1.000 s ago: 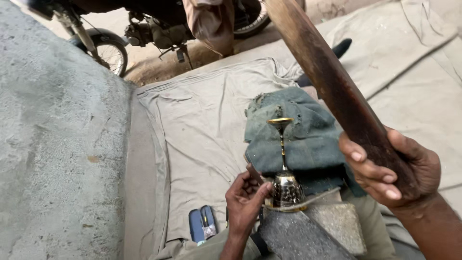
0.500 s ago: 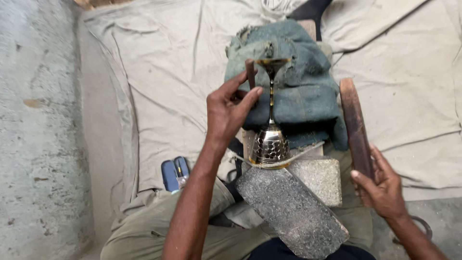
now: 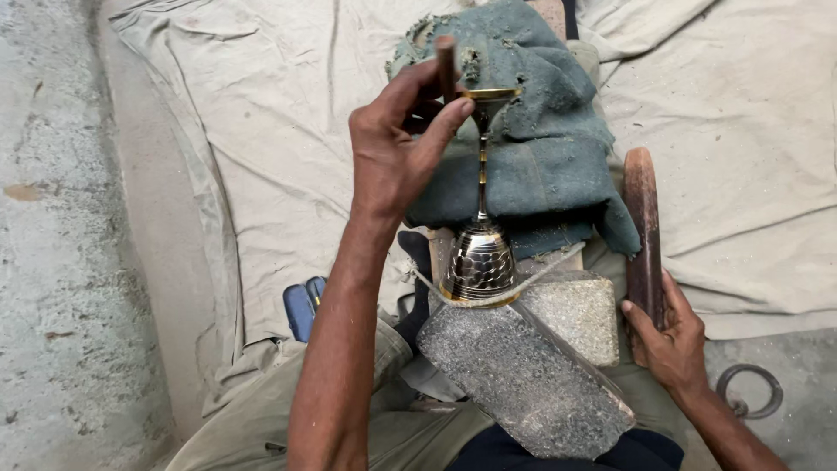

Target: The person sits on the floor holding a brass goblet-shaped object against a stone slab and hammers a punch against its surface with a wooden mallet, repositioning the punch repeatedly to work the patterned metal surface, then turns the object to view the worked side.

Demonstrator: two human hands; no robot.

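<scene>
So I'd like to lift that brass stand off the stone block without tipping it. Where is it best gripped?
Probably by the thin stem, pinched from the side between cup and base. The brass stand stands upright on the stone block, its bell-shaped base wide, polished and likely slippery. The left hand already crowds the top cup, so coming in from the right side seems clearer.

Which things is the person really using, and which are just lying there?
In use:
left hand with a small brown rod
brass goblet-shaped piece
right hand on a wooden bat
stone blocks

Lying about:
blue object
metal ring
beige cloth
</scene>
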